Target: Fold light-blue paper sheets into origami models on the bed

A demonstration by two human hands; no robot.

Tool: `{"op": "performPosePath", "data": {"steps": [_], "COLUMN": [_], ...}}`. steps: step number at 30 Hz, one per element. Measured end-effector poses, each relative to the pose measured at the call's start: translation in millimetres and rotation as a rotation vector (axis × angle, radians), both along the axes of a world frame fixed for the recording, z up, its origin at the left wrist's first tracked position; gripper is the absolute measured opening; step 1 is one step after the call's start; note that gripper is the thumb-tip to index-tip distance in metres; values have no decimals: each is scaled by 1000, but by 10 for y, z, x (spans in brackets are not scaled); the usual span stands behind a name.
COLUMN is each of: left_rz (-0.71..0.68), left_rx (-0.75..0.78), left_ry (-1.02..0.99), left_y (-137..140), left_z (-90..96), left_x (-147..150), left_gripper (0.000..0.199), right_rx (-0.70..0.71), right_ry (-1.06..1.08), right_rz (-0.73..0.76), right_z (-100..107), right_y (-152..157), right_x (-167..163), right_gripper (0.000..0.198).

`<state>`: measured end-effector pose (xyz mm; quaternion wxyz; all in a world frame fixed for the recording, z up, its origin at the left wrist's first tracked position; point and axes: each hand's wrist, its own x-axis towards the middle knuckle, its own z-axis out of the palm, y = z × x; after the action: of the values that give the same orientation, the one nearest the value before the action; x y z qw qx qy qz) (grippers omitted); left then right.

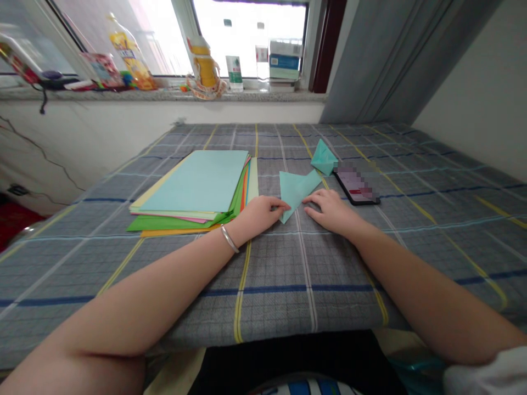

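A folded piece of light blue paper (293, 188) lies on the checked cloth between my hands, one narrow strip pointing up and right. My left hand (269, 211), with a silver bangle on the wrist, has thumb and fingertips closed on the paper's lower left edge. My right hand (329, 211) rests on the cloth with its fingers bent and apart; the fingertips are at the paper's right edge, and nothing is gripped in them. Beyond it stands a folded turquoise paper shape (324, 157) with a pointed top.
To the left lies a stack of coloured paper sheets (197, 181), light blue on top. A phone (356, 185) lies right of the folded shape. Behind the cloth-covered surface (272, 274), a windowsill (164, 97) holds a yellow bottle (130, 52), a tube (234, 74) and boxes (284, 60).
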<state>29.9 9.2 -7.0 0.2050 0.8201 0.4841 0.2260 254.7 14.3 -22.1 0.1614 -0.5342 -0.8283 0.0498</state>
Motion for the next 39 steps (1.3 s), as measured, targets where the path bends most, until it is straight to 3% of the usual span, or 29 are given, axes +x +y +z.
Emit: {"op": "performPosePath", "data": {"steps": [4, 9, 12, 16, 21, 24, 27, 33, 36, 39], "left_rz": [-14, -118, -174, -222, -332, -432, -482, -332, -248, -299], "left_rx": [-76, -76, -3, 79, 200, 226, 255, 295, 445, 600], "left_ry": [-101, -118, -26, 66, 88, 82, 74, 111, 213, 326], "left_y": [-9, -40, -54, -86, -118, -111, -102, -166, -229, -249], "left_z": [-28, -72, -74, -71, -63, -68, -84, -51, 15, 57], "left_x": [30, 70, 79, 82, 85, 86, 88, 65, 51, 52], "left_gripper": [24, 29, 31, 34, 39, 42, 46, 33, 31, 30], "right_rx": [18, -27, -120, -323, -382, -491, -560, -535, -498, -431], "right_ry": [4, 81, 222, 468, 647, 757, 850, 772, 693, 626], "right_rz": [-67, -38, 5, 37, -13, 9, 13, 15, 42, 56], "right_z": [1, 0, -15, -42, -87, -89, -63, 4, -1, -44], "right_y": [18, 72, 96, 105, 108, 106, 93, 59, 57, 71], "right_x": [-18, -29, -36, -48, -58, -66, -72, -64, -49, -28], "right_gripper": [30, 37, 38, 24, 11, 7, 26, 32, 30, 25]}}
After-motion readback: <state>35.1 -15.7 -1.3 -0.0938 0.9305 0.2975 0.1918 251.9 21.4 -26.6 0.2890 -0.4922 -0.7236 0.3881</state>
